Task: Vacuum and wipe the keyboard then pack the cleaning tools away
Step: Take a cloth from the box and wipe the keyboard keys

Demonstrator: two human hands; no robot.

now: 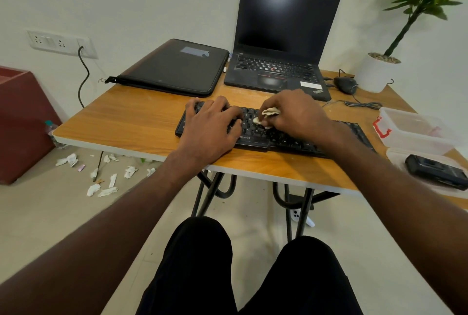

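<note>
A black keyboard [255, 134] lies on the wooden table [131, 124] in front of me. My left hand [211, 128] rests flat on its left half, fingers spread over the keys. My right hand [296, 113] pinches a small crumpled whitish wipe [268, 114] and presses it onto the keys near the keyboard's middle. At the right edge a black handheld vacuum [435, 171] lies on a clear plastic lid [397, 156], and a clear plastic box [415, 131] with a red latch stands behind it.
An open black laptop [278, 43] and a black sleeve case [177, 66] sit at the back of the table. A wired mouse [345, 85] and a white plant pot [379, 72] stand at the back right. Several crumpled tissues [101, 175] litter the floor at left.
</note>
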